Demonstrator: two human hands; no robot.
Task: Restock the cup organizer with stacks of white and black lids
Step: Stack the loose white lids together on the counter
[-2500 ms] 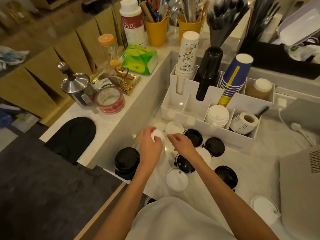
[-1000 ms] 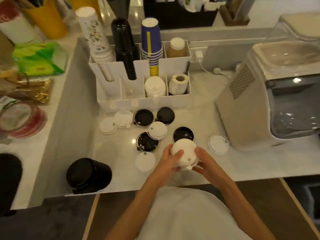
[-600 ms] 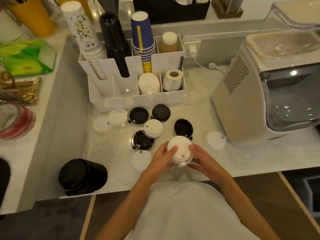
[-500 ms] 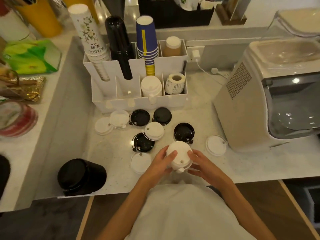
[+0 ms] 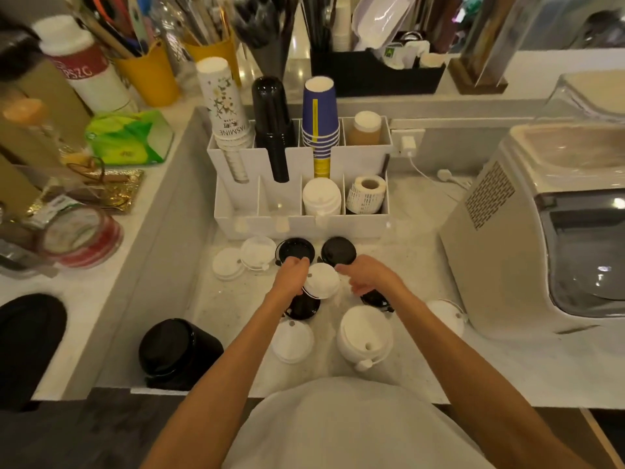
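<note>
The organizer (image 5: 297,228) holds cup stacks (image 5: 319,123) behind, a lid stack (image 5: 321,198) and label roll (image 5: 367,194) in front; black and white lids (image 5: 338,250) lie loose on the counter (image 5: 422,367) before it; the left hand (image 5: 291,277) curls against one white lid (image 5: 323,279), grip unclear; the right hand (image 5: 367,277) hangs slack beside it.

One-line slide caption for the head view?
Left hand and right hand flank a loose white lid before the cup organizer; a white lid stack stands nearby.

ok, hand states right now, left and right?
Left hand: fingers curled on the edge of the white lid, apparently gripping it.
Right hand: loosely curled beside that lid, holding nothing.
</note>
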